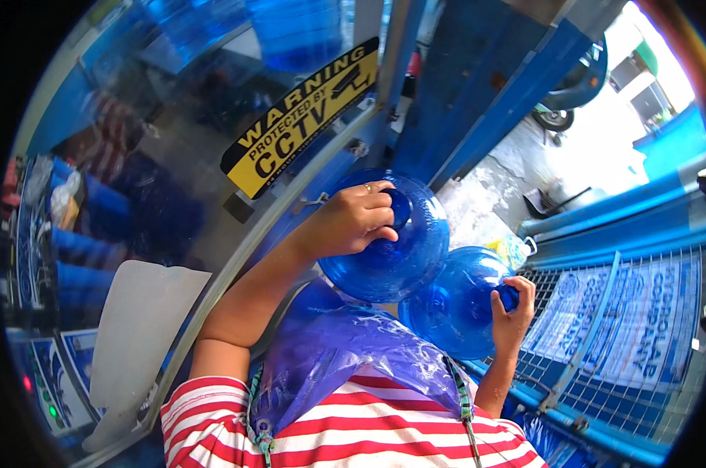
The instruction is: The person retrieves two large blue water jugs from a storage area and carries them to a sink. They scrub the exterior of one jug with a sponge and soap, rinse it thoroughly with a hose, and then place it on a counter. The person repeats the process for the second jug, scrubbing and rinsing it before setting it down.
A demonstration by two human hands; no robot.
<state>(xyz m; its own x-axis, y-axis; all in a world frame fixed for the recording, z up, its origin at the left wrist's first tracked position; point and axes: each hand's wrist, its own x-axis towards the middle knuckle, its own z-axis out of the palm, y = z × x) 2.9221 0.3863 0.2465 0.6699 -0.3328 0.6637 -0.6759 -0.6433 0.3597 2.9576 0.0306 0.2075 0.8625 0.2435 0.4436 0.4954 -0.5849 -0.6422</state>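
Two round, translucent blue water jugs stand side by side in front of me, seen from above. My left hand is closed round the neck of the left jug, its fingers curled at the blue cap. A ring shows on one finger. Lower and to the right, my right hand grips the capped neck of the right jug between thumb and fingers. The jugs' bodies seem to touch or overlap; their bases are hidden. A purple plastic apron covers my chest, over a red-and-white striped shirt.
At my left is a glass panel with a yellow-and-black warning sticker. A blue metal door stands ahead. To the right runs a wire mesh gate holding a printed sheet. Outside, a dark vehicle stands on concrete ground.
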